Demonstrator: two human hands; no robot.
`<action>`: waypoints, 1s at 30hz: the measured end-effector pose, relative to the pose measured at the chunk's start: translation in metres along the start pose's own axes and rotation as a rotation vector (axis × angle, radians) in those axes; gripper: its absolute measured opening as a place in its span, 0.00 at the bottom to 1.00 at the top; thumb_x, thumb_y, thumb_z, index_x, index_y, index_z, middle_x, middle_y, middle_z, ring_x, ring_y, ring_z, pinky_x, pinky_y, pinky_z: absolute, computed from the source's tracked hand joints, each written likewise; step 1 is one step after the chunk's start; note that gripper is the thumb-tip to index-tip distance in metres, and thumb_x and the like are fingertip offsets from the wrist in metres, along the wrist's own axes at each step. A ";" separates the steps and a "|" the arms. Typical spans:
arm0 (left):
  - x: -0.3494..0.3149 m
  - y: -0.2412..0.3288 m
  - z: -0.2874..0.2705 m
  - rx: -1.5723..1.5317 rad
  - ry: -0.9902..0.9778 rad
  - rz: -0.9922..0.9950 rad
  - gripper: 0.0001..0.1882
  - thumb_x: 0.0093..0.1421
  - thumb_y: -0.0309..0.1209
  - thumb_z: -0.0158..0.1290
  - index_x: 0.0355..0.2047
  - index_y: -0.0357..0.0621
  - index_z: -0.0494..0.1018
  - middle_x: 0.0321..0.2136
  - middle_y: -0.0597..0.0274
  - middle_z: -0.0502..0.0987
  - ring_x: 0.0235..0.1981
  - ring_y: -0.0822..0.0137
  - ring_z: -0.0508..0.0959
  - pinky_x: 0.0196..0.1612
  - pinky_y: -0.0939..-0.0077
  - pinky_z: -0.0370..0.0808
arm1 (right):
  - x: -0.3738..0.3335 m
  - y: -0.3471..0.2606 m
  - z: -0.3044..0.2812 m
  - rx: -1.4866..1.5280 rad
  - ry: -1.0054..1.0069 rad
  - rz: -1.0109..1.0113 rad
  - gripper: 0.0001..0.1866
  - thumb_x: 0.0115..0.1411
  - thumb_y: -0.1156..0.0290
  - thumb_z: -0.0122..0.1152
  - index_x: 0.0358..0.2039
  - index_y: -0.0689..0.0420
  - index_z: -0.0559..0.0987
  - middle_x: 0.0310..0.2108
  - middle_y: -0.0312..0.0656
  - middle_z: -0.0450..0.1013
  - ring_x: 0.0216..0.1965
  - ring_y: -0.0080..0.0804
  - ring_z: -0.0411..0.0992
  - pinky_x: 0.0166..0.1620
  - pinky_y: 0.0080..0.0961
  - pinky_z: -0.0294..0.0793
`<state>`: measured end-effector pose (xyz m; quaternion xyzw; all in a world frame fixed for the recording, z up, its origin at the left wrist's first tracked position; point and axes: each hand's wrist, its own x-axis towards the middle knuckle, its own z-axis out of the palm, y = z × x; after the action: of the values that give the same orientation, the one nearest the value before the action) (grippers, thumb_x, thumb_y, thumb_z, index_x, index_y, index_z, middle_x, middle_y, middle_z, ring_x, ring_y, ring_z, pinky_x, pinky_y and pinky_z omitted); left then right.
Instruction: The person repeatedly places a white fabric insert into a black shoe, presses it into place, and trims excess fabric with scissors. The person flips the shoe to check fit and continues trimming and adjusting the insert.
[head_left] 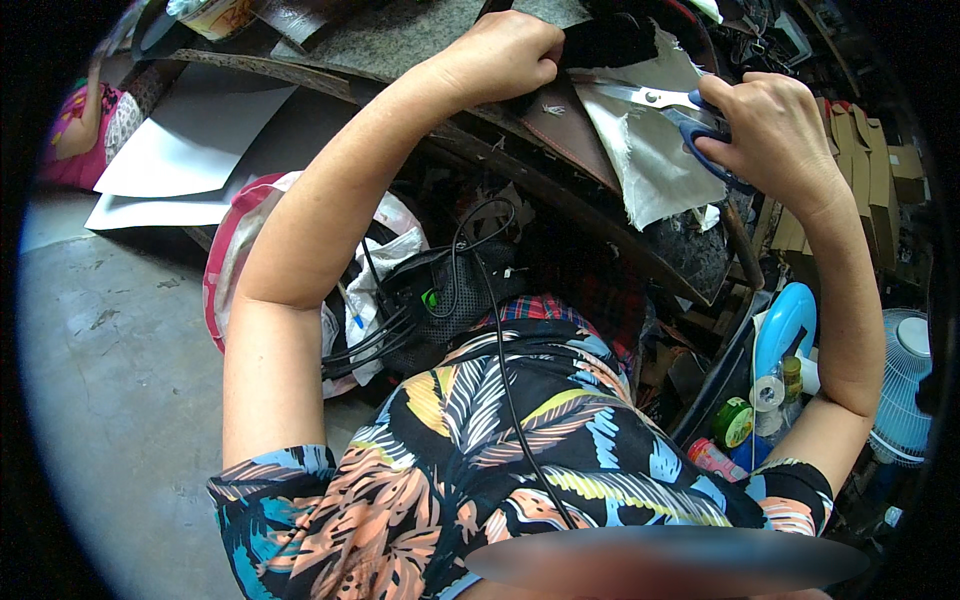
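My right hand (770, 135) grips scissors (652, 97) with dark blue handles, its fingers through the loops. The silver blades point left and lie at a piece of frayed off-white cloth (655, 165) that hangs over the table's front edge. The handle loops stand apart. My left hand (510, 58) is closed, with its fingers curled down beside a black fuzzy material (605, 40); what is in its fingers is hidden. Under the white cloth lies a brown leather-like sheet (570, 125).
The worn grey table (420, 42) spans the top. White sheets (190, 140) jut out at left, near another person's arm (80, 135). A pink-rimmed basket (222, 250), black cables (485, 255), a bin of small goods (735, 422), a blue fan (900, 390) and cardboard (865, 180) surround me.
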<state>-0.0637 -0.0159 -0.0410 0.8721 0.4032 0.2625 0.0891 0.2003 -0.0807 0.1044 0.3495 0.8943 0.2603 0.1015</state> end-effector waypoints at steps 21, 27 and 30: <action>-0.002 0.002 -0.008 -0.110 -0.014 -0.064 0.07 0.52 0.28 0.53 0.28 0.39 0.78 0.26 0.43 0.79 0.33 0.43 0.81 0.40 0.53 0.77 | -0.009 0.001 0.012 0.084 0.012 0.023 0.18 0.50 0.59 0.76 0.37 0.53 0.80 0.21 0.38 0.76 0.25 0.31 0.75 0.35 0.31 0.76; -0.002 0.004 -0.010 -0.118 -0.014 -0.042 0.07 0.53 0.28 0.53 0.27 0.38 0.78 0.26 0.43 0.79 0.33 0.42 0.81 0.39 0.53 0.77 | 0.001 -0.004 0.007 0.002 0.011 -0.021 0.19 0.50 0.58 0.77 0.38 0.53 0.81 0.22 0.39 0.77 0.27 0.31 0.77 0.37 0.30 0.78; -0.002 0.006 -0.010 -0.085 -0.016 -0.028 0.07 0.53 0.28 0.52 0.27 0.38 0.77 0.26 0.42 0.79 0.33 0.42 0.81 0.39 0.52 0.76 | 0.007 -0.005 -0.001 -0.086 0.017 -0.106 0.21 0.47 0.58 0.79 0.39 0.53 0.82 0.22 0.39 0.77 0.28 0.30 0.78 0.37 0.28 0.78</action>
<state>-0.0659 -0.0219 -0.0311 0.8639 0.4030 0.2714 0.1328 0.1920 -0.0798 0.1026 0.2947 0.9004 0.2955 0.1225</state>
